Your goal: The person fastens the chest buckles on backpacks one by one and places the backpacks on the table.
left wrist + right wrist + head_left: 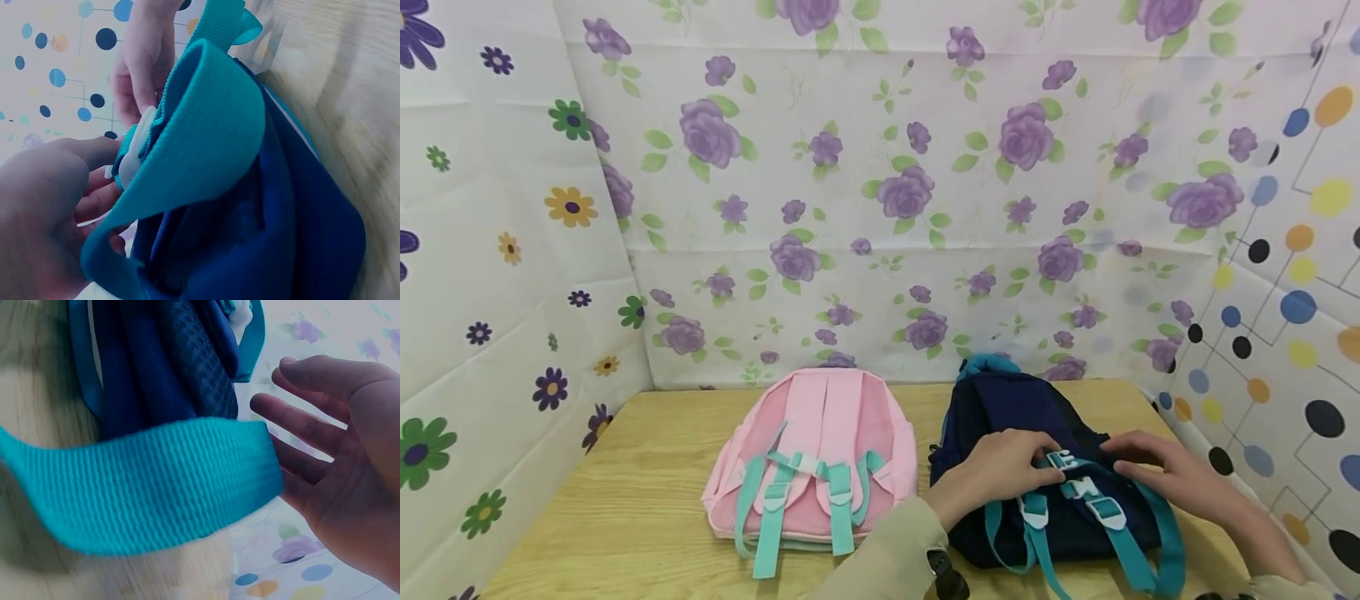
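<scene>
A navy backpack [1003, 404] with turquoise straps and white plastic fittings lies straps-up on the right of the table. My left hand [988, 473] reaches over its middle and pinches a white buckle [1063, 460] on the turquoise chest strap between thumb and fingers. Another white buckle piece [1081, 489] lies just below. At the backpack's right side is my right hand [1183, 477], fingers extended and apart. The right wrist view shows this right hand [350, 437] holding nothing, beside a wide turquoise strap [156, 487]. In the left wrist view, a strap loop [212, 131] partly covers the left hand's fingers.
A pink backpack [825, 392] with mint straps lies to the left on the wooden table [647, 483]. Behind stands a rose-patterned cloth wall [850, 208]. Flowered cloth [497, 275] borders the left side, and dotted cloth [1285, 358] closes off the right, near my right hand.
</scene>
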Motion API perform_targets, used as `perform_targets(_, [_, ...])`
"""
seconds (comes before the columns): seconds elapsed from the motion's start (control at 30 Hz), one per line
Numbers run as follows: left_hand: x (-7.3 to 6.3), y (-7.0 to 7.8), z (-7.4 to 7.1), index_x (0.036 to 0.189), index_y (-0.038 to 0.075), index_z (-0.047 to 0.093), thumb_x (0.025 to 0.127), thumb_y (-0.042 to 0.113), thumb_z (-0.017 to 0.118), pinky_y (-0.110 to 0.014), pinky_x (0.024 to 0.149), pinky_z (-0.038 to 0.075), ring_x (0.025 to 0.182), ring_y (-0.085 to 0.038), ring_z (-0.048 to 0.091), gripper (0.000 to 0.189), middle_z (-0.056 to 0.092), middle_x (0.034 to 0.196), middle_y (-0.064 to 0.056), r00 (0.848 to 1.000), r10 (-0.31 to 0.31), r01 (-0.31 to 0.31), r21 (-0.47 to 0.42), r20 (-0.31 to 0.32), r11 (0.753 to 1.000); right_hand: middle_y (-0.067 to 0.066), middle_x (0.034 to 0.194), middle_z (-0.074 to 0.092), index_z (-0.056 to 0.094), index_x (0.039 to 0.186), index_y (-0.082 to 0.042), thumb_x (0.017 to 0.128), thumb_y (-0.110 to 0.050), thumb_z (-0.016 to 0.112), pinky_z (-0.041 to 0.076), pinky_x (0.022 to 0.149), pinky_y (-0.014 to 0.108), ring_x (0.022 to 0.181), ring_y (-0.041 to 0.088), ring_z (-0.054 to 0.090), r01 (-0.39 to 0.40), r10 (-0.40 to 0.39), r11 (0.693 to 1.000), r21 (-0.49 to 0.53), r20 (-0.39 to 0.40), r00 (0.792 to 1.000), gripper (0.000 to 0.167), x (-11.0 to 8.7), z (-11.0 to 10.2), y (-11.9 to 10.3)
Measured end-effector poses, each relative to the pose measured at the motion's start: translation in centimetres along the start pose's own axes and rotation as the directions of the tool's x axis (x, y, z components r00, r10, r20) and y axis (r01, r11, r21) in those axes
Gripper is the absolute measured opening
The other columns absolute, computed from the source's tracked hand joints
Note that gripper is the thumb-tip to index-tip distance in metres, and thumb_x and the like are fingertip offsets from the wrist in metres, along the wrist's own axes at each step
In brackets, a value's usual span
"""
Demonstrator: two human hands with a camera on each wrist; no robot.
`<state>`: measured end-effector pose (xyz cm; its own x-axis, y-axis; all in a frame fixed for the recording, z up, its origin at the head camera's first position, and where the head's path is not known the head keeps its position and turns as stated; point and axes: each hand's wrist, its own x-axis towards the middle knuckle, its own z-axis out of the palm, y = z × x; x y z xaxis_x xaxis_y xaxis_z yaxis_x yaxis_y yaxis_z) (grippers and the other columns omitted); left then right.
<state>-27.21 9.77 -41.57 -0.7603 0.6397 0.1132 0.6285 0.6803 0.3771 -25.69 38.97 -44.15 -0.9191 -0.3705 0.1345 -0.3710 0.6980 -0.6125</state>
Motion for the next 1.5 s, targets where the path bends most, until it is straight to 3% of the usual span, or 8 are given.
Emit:
perform_targets(0.2, [-0.8,-1.0,-0.6,0.127,0.039,0.063,0.094,0.052,0.062,-0.013,0.060,0.043,0.075,0.010,0.055,0.036,0.067,0.102,0.021,1.000,0.001,-0.001,-0.024,-0.001,1.000,0.000,0.121,0.067,0.065,0.126,-0.018,0.101,-0.030,0.059,0.053,0.083,0.021,0.105,-0.003,0.061,0.005,-0.005,1.000,-0.010,-0.014,1.000,0.028,0.3,0.7,-0.2])
perform_targets(0.53, [-3.2,-2.4,-3.2,0.128,0.034,0.065,0.094,0.048,0.064,-0.014,0.065,0.044,0.078,0.008,0.054,0.037,0.066,0.102,0.018,0.999,0.007,-0.013,-0.126,-0.047,0.992,0.001,0.118,0.066,0.063,0.127,-0.018,0.101,-0.028,0.059,0.053,0.081,0.023,0.101,-0.003,0.060,0.057,-0.057,0.998,-0.010,0.039,0.998,0.028,1.0,1.6,-0.7])
perform_targets(0.7, [-4.0,-3.6,-3.7,0.128,0.030,0.065,0.095,0.046,0.065,-0.015,0.067,0.045,0.078,0.005,0.054,0.037,0.066,0.103,0.015,0.998,-0.005,-0.004,-0.165,-0.058,0.986,-0.001,0.115,0.067,0.064,0.124,-0.019,0.099,-0.029,0.062,0.052,0.080,0.024,0.100,-0.002,0.060,0.073,-0.072,0.997,-0.015,0.055,0.996,0.027,1.2,2.1,-0.6])
perform_targets(0.9, [-4.8,-4.9,-3.6,0.128,0.029,0.066,0.094,0.045,0.066,-0.016,0.068,0.045,0.076,0.004,0.053,0.037,0.065,0.100,0.014,0.998,-0.010,-0.002,-0.180,-0.063,0.984,0.000,0.115,0.067,0.064,0.123,-0.018,0.096,-0.022,0.066,0.052,0.081,0.025,0.100,0.009,0.063,0.159,-0.160,0.987,0.023,0.050,0.986,0.027,1.1,2.5,-0.6])
perform_targets(1.03, [-5.3,-5.4,-3.4,0.128,0.030,0.066,0.094,0.044,0.066,-0.016,0.068,0.045,0.075,0.003,0.052,0.036,0.065,0.101,0.014,0.999,-0.014,0.002,-0.220,-0.052,0.976,-0.003,0.124,0.062,0.066,0.122,-0.027,0.095,-0.027,0.069,0.051,0.085,0.027,0.110,0.001,0.057,0.169,-0.167,0.985,-0.029,0.075,0.983,0.028,1.0,2.7,-0.8])
perform_targets(1.13, [-5.5,-5.5,-3.0,0.128,0.030,0.065,0.095,0.043,0.065,-0.016,0.067,0.045,0.072,0.003,0.052,0.036,0.065,0.102,0.013,0.999,-0.011,-0.001,-0.253,-0.047,0.968,0.002,0.129,0.059,0.066,0.122,-0.030,0.094,-0.028,0.069,0.051,0.085,0.027,0.114,-0.005,0.051,0.189,-0.183,0.981,-0.049,0.109,0.977,0.028,1.1,2.8,-1.0])
perform_targets(1.4, [-5.7,-5.5,-0.9,0.127,0.027,0.066,0.095,0.040,0.066,-0.015,0.064,0.044,0.069,0.005,0.051,0.035,0.065,0.099,0.012,1.000,-0.003,0.001,-0.273,-0.010,0.962,0.007,0.126,0.059,0.069,0.116,-0.030,0.093,-0.029,0.070,0.050,0.083,0.029,0.111,-0.004,0.050,0.233,-0.224,0.970,-0.066,0.119,0.967,0.023,1.5,3.3,-1.2])
perform_targets(1.5, [-5.6,-5.5,-0.2,0.126,0.027,0.066,0.095,0.040,0.066,-0.014,0.063,0.044,0.068,0.006,0.051,0.034,0.065,0.098,0.013,0.999,-0.020,0.011,-0.267,-0.031,0.964,0.007,0.124,0.059,0.070,0.113,-0.031,0.093,-0.029,0.071,0.050,0.083,0.030,0.111,-0.004,0.049,0.242,-0.231,0.967,-0.080,0.122,0.965,0.020,1.6,3.2,-1.2])
